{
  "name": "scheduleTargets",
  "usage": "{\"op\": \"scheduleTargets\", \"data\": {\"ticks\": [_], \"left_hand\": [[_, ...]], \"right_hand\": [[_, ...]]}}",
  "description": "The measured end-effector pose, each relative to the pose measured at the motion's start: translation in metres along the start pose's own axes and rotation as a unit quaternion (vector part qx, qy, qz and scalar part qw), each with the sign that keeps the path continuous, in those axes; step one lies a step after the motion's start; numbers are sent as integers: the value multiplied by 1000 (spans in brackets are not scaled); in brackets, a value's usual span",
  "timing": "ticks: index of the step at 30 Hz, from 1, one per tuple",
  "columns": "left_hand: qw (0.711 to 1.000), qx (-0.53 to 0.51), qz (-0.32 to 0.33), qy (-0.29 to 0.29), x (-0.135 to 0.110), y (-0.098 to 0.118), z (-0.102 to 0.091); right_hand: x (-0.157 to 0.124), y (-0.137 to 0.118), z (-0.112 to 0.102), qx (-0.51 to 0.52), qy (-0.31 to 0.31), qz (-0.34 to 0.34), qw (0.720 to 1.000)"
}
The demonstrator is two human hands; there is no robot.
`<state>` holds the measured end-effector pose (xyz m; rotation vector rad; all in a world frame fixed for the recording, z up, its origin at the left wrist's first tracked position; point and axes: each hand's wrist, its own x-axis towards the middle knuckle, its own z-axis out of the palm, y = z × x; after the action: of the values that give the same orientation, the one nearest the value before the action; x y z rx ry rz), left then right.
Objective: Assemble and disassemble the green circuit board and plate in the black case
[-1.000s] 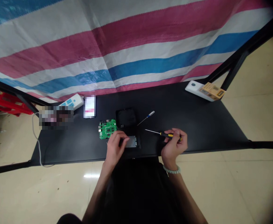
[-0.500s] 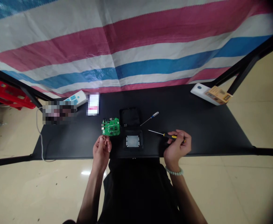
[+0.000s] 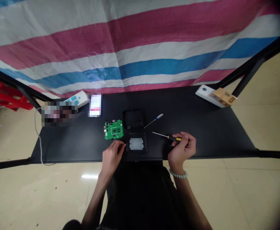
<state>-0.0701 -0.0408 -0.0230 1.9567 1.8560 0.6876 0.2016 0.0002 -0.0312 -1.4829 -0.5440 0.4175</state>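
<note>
My right hand (image 3: 182, 148) grips a black-and-yellow screwdriver (image 3: 174, 138), its shaft pointing left over the table. My left hand (image 3: 113, 155) is closed in a pinch at the left edge of a black cover with a metal plate (image 3: 136, 144); whatever is between the fingertips is too small to make out. Just beyond that hand lies a green circuit board (image 3: 114, 129) with ports along its far and left sides. A black open case half (image 3: 133, 119) sits behind the cover. A second screwdriver with a blue-and-clear handle (image 3: 158, 117) lies to the right of the case half.
A phone (image 3: 95, 105) with a lit screen and a white power strip (image 3: 80, 99) lie at the back left, beside a blurred patch. A white cable (image 3: 40, 140) hangs at the left. At the back right, an orange-brown card (image 3: 223, 96) rests on a white box (image 3: 205, 92).
My left hand has moved right, from the near edge of the circuit board to the left side of the cover, and turned palm down. My right hand keeps its hold on the screwdriver.
</note>
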Motion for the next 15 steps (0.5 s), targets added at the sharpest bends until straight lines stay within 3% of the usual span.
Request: {"op": "scheduleTargets", "data": {"ticks": [15], "left_hand": [[995,-87,-30,30,8,-1,0]], "right_hand": [[0,4,1,31,3,-7,1000]]}}
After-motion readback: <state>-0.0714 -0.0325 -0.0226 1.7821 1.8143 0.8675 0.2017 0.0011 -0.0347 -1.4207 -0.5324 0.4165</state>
